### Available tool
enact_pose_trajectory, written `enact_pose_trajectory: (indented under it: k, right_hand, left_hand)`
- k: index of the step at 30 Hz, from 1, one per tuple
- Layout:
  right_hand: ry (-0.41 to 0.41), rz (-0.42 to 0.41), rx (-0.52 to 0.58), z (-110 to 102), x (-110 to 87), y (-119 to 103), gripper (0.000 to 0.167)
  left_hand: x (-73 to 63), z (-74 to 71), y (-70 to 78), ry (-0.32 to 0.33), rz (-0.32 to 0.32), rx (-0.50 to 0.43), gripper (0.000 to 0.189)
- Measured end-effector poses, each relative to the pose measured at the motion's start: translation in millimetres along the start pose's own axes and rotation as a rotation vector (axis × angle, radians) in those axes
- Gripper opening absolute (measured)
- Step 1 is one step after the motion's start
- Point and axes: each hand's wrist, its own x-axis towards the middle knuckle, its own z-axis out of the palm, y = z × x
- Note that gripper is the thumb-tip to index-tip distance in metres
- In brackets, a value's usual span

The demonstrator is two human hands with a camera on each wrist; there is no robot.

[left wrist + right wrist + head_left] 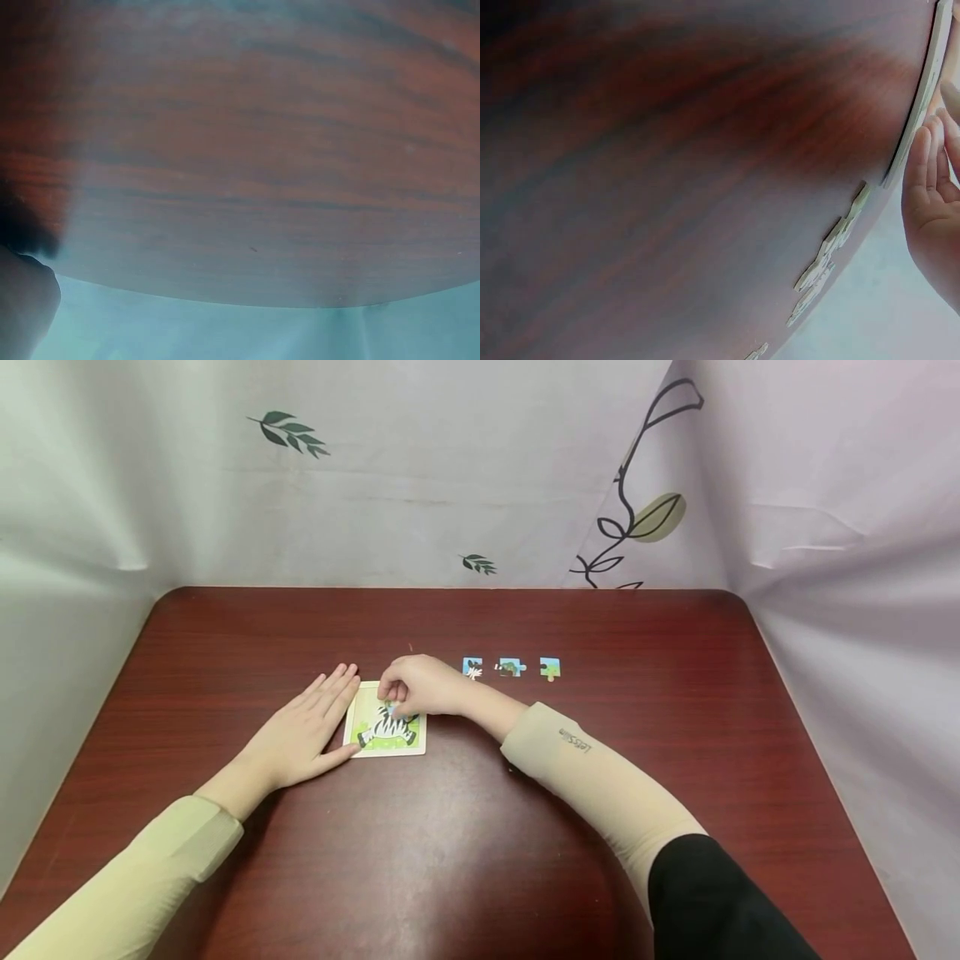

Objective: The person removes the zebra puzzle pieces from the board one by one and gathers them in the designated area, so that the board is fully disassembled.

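Note:
A square jigsaw puzzle board (385, 752) with a zebra picture and a pale rim lies on the table. My left hand (303, 733) rests flat along its left side, fingers straight, thumb at the lower left corner. Over the board's upper right, my right hand (424, 685) has curled fingers and pinches a small puzzle piece (391, 708) with some blue on it, mostly hidden by the fingers. In the right wrist view, the right hand (934, 187) is beside the board's edge (922, 97). Only a dark, blurred bit of the left hand shows in the left wrist view.
Three loose puzzle pieces lie in a row right of the board: one with black and white (472, 668), one blue and green (511, 667), one mostly green (550, 667). The dark red wooden table (480, 860) meets a pale curtain (390, 485) at its back edge.

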Motion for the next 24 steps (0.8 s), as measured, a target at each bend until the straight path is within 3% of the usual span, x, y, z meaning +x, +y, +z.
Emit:
enact_pose_trajectory:
  k: [11,24]
  right_hand:
    - [-0.047,-0.029,-0.072,2.3,4.3,2.9,0.032]
    - [-0.077,-0.032,-0.107,3.8,6.2,2.2,0.029]
  left_hand:
    - [-0.1,2.1,0.0,0.009,-0.002,0.013,0.094]
    - [-0.8,2.2,0.0,-0.004,-0.012,0.019,0.096]
